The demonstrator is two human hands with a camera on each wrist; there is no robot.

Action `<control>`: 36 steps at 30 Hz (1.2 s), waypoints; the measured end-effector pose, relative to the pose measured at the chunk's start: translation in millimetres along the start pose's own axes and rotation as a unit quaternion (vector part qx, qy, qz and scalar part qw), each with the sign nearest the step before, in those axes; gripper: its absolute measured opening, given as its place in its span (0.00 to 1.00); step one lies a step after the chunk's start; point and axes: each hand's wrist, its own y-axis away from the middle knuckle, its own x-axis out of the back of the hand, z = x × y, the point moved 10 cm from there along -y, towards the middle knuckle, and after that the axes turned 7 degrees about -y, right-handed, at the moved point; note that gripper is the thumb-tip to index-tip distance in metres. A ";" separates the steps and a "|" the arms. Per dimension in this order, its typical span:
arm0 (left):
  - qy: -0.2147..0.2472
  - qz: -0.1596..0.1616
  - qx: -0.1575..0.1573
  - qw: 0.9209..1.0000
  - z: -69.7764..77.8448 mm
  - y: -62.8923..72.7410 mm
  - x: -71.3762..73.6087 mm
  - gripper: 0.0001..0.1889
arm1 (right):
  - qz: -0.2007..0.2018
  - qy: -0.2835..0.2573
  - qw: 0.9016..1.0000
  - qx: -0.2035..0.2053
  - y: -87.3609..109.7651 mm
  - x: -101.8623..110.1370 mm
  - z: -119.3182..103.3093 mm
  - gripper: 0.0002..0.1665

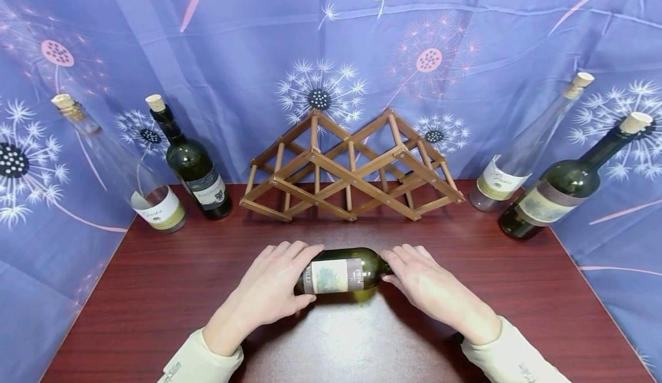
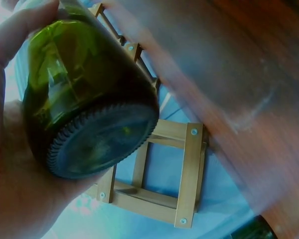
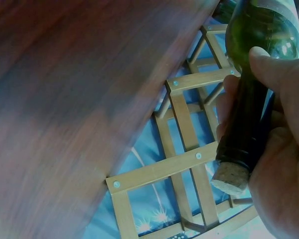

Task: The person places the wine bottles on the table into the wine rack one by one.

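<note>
A green glass wine bottle (image 1: 331,274) lies sideways between my two hands, its label facing up. My left hand (image 1: 274,282) grips the base end, thumb on the near side and fingers over the far side. In the left wrist view the ridged bottom of the bottle (image 2: 102,142) faces the camera. My right hand (image 1: 426,282) holds the neck, which it mostly hides in the head view. The right wrist view shows the dark neck (image 3: 244,117) in the curled fingers, with a cork (image 3: 230,178) in its mouth.
Behind the bottle, a folding wooden wine rack (image 1: 351,176) stands against the patterned cloth (image 1: 233,55). Left of it are a clear bottle (image 1: 155,199) and a dark green bottle (image 1: 199,170); right of it, another clear bottle (image 1: 501,179) and green bottle (image 1: 553,193), all corked, on the reddish table (image 1: 155,302).
</note>
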 end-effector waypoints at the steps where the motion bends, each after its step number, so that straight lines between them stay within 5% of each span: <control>1: 0.000 0.001 0.000 1.000 -0.2 -0.1 0.5 0.46 | -0.001 0.000 1.000 -0.001 0.6 0.1 0.7 0.21; 36: 0.009 0.068 0.017 0.998 -15.8 3.6 18.1 0.45 | -0.026 -0.027 0.996 -0.083 37.3 17.1 33.1 0.20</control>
